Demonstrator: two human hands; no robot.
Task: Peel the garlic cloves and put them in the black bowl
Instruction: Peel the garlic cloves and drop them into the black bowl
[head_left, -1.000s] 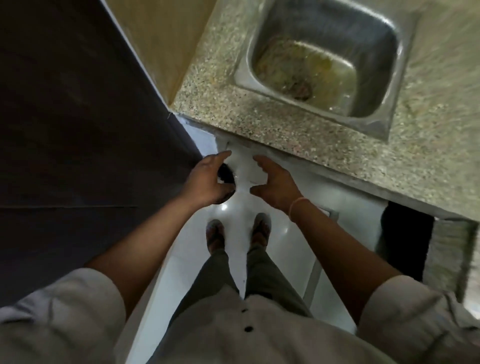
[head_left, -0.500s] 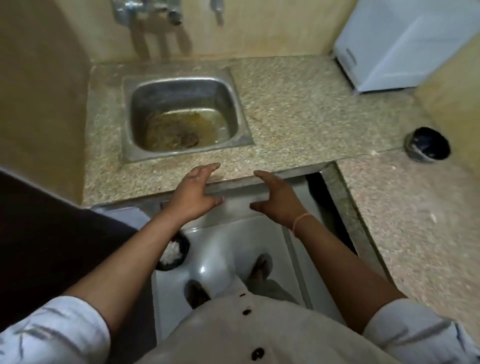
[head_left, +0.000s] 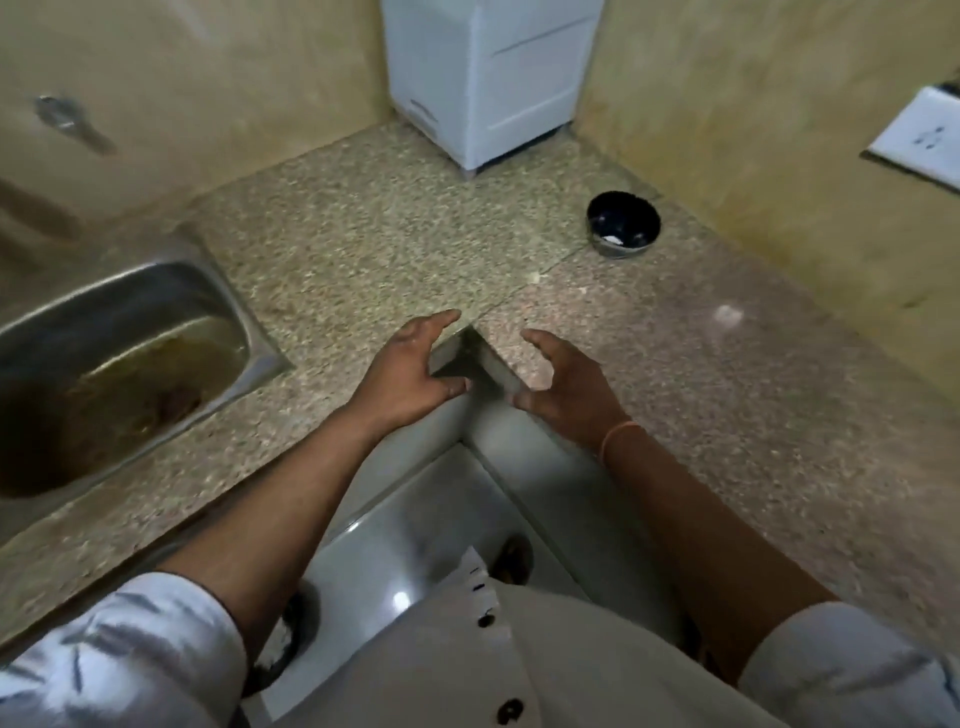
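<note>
Your L-shaped counter (head_left: 363, 249) wraps an inner corner straight ahead of you, with open stone running back to both walls. The sink (head_left: 228, 306) is set into its left run, and a white cabinet (head_left: 493, 67) stands at the back. Your left hand (head_left: 410, 371) and right hand (head_left: 566, 384) hover at that corner's edge, fingers (head_left: 436, 322) spread, gripping nothing. The black bowl (head_left: 626, 213) sits well beyond them, back right, near the wall.
</note>
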